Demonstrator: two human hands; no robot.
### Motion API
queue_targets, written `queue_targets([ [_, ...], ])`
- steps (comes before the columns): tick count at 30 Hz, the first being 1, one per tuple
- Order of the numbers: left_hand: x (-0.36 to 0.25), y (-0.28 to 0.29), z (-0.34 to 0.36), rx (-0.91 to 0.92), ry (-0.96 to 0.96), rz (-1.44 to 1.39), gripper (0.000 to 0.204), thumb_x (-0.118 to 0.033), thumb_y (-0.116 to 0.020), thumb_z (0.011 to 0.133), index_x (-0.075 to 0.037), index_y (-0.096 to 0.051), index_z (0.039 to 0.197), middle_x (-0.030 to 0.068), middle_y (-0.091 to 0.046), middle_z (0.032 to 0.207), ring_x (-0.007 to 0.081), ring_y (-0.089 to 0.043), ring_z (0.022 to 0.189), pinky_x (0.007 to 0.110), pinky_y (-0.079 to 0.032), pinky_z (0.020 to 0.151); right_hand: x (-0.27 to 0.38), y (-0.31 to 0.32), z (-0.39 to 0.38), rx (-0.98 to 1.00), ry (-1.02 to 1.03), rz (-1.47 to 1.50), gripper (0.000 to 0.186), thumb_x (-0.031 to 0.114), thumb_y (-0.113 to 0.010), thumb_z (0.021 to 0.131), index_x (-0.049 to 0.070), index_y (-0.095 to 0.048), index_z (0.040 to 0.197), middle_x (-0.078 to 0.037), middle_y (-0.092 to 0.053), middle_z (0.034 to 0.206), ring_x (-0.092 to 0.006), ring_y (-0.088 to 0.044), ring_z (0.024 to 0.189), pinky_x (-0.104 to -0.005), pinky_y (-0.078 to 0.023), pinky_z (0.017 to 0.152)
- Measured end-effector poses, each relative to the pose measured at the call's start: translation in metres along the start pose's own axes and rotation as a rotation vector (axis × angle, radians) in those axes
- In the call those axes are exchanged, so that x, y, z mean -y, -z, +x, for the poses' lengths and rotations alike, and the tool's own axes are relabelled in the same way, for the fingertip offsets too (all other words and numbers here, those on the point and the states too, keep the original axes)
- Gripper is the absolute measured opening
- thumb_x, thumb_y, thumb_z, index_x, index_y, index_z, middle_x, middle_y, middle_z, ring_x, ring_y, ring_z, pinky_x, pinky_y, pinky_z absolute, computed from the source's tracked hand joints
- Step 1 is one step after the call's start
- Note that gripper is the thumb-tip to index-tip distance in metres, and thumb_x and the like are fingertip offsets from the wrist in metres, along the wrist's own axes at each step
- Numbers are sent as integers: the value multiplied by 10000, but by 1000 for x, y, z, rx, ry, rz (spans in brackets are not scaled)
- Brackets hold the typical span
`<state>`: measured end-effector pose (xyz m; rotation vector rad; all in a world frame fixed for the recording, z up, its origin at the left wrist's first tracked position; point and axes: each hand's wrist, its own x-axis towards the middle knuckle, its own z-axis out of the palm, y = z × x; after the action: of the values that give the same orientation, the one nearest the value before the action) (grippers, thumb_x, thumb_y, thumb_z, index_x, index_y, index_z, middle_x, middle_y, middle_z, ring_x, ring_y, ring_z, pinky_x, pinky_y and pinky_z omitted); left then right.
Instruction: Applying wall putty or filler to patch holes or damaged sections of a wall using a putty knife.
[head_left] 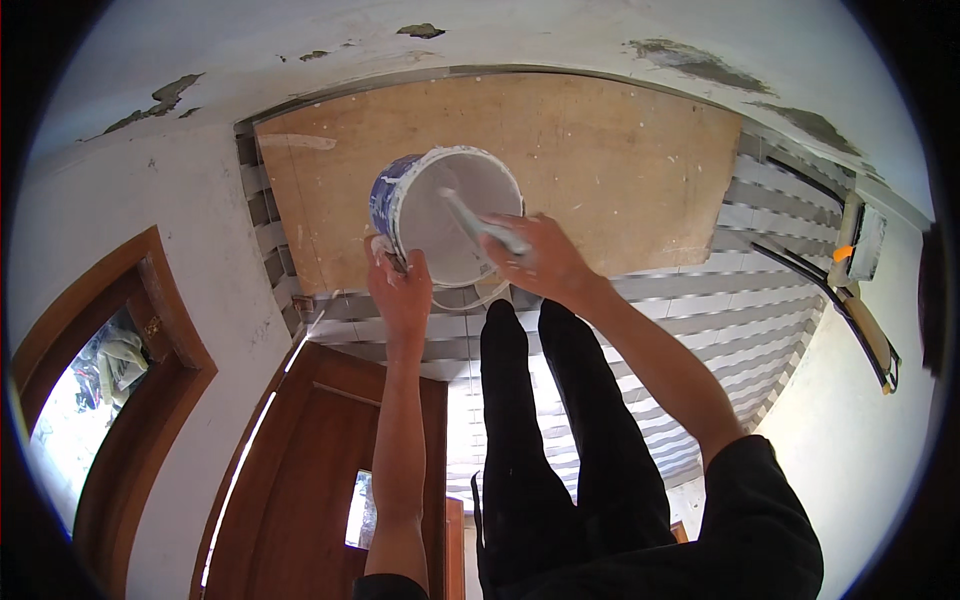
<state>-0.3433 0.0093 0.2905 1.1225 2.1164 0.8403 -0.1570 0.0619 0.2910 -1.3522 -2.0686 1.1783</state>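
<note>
A blue-and-white bucket (384,196) is tilted with its mouth facing me, its rim caked with white paste. A thin pale handle loop hangs beneath it. My left hand (398,290) is closed on the lower left of the rim, with white smears on the fingers. A small dark edge shows by that thumb, too little to name. My right hand (545,255) is closed round a pale grey-green hand tool (462,213). The tool's far end reaches into the bucket mouth, coated white and blurred, so its exact kind cannot be told.
Behind the bucket a wooden board (620,160) lies over a grey-and-white striped tiled floor (740,300). A brown wooden door (300,450) stands at the left, beside a wood-framed window (165,330). Black tubing (825,290) runs along the right wall. The white wall (550,35) ahead has peeling patches.
</note>
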Motion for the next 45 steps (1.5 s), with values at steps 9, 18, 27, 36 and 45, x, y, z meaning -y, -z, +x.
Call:
queue_targets([
  [9, 13, -12, -13, -56, -167, 153, 167, -48, -504, 759, 31, -459, 899, 192, -500, 770, 443, -533, 656, 444, -431, 581, -29, -76, 51, 533, 92, -484, 254, 254, -627, 736, 21, -647, 835, -166, -654, 836, -315, -640, 808, -394, -531, 704],
  [18, 35, -25, -38, -37, -18, 158, 206, -63, -518, 745, 34, -448, 912, 203, -510, 748, 407, -533, 617, 439, -414, 548, -36, -133, 4, 311, -449, -25, 309, 283, -629, 726, -6, -633, 838, -222, -637, 853, -370, -620, 848, -416, -503, 803],
  [27, 52, 0, -38, 125, -12, 126, 285, -39, -509, 735, 5, -437, 1007, 220, -539, 766, 459, -543, 688, 446, -452, 594, -53, -131, 24, 681, -42, 197, 412, 260, -676, 697, 58, -610, 1050, -158, -651, 895, -294, -642, 847, -375, -500, 783],
  [36, 39, 24, -19, 68, 42, 209, 228, -94, -523, 744, 47, -494, 920, 229, -539, 856, 457, -528, 749, 464, -439, 669, -38, -25, 6, 630, -710, 1059, 218, 227, -634, 832, 16, -658, 880, -23, -486, 533, -105, -423, 423, -242, -291, 400],
  [45, 34, 21, 10, 22, 180, -76, 317, -123, -514, 760, 81, -457, 996, 227, -508, 933, 376, -501, 787, 399, -417, 753, -41, 50, -12, 188, -808, 1193, 432, 396, -512, 875, -6, -651, 951, -20, -528, 642, -106, -483, 613, -235, -349, 578],
])
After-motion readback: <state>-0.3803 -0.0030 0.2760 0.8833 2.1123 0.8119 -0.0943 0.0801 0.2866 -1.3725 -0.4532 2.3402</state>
